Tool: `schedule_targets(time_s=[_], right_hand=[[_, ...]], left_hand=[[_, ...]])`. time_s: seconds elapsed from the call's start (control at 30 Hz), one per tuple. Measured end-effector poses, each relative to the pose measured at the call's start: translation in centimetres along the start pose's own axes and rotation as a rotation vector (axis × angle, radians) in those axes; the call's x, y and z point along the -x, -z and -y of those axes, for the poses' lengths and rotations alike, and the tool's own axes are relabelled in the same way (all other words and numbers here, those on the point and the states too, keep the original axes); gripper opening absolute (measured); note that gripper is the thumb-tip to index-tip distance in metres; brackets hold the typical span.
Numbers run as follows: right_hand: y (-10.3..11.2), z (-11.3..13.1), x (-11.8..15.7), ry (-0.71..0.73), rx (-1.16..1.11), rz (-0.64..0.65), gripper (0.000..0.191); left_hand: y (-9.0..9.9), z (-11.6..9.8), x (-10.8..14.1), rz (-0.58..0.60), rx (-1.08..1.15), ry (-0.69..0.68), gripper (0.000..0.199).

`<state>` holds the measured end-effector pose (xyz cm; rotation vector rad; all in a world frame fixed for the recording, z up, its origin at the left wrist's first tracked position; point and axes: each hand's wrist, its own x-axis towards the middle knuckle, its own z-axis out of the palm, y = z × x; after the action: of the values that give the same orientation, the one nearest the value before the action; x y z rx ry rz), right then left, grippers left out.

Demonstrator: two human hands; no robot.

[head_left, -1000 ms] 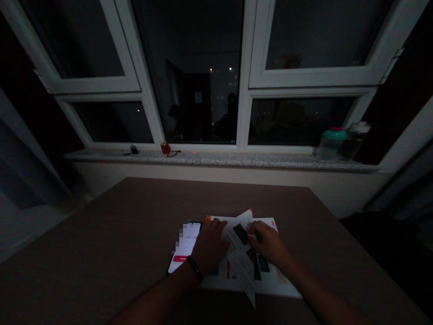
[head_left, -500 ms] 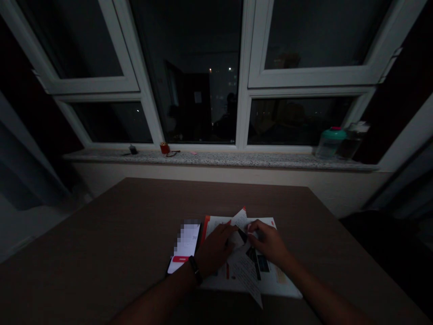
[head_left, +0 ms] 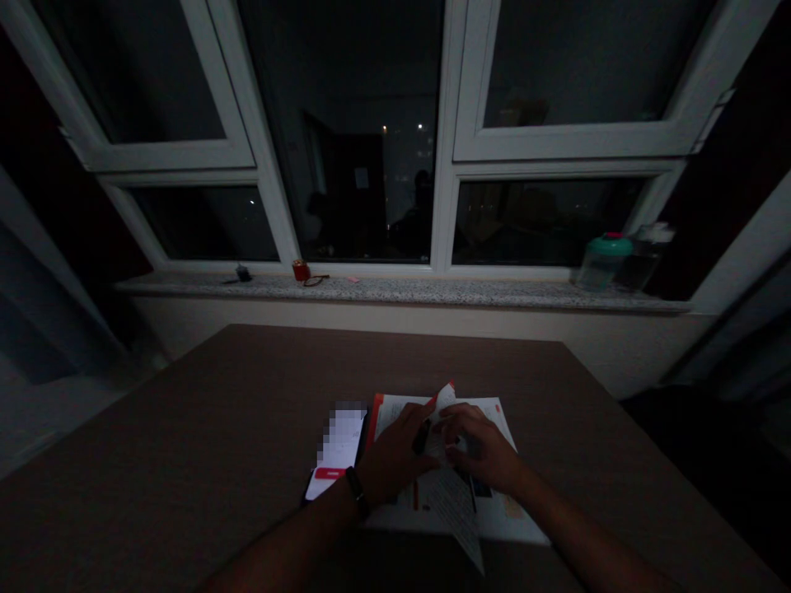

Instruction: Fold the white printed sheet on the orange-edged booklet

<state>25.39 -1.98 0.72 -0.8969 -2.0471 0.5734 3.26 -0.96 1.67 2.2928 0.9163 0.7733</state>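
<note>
Two hands meet over a folded sheet of paper point(head_left: 450, 494) near the middle of the surface's near edge. The left hand point(head_left: 395, 457) presses down on the sheet's left part with its fingers spread and curled, nothing pinched inside them. The right hand point(head_left: 479, 445) has its fingertips closed onto the paper at the fold. Half a second ago the two hands sat a little apart with a dark printed patch showing between them; now the right hand has slid left until the fingers nearly touch, and the raised flap stands narrower, its red-edged tip pointing toward the window. The sheet's long axis runs from that tip back to a sharp corner hanging over the near edge.

Under it lies a larger printed page point(head_left: 507, 519), flat on the surface point(head_left: 216, 428). Just left of the left hand a lit phone point(head_left: 337, 453) lies face up.
</note>
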Motion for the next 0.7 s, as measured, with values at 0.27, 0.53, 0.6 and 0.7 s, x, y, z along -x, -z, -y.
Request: schedule_targets(time_s=[0.27, 0.53, 0.6, 0.7], right_hand=[[-0.1, 0.2, -0.1, 0.077, 0.082, -0.003, 0.016], [0.0, -0.2, 0.3, 0.083, 0.135, -0.006, 0.015], [0.1, -0.2, 0.2, 0.090, 0.146, 0.008, 0.015], [0.2, -0.1, 0.1, 0.091, 0.164, 0.004, 0.014]], left_hand=[[0.3, -0.6, 0.2, -0.004, 0.031, -0.013, 0.068], [-0.3, 0.6, 0.3, -0.025, -0.151, 0.006, 0.037], [-0.3, 0.8, 0.3, -0.023, -0.177, 0.018, 0.035], [-0.3, 0.8, 0.4, -0.026, -0.189, 0.030, 0.038]])
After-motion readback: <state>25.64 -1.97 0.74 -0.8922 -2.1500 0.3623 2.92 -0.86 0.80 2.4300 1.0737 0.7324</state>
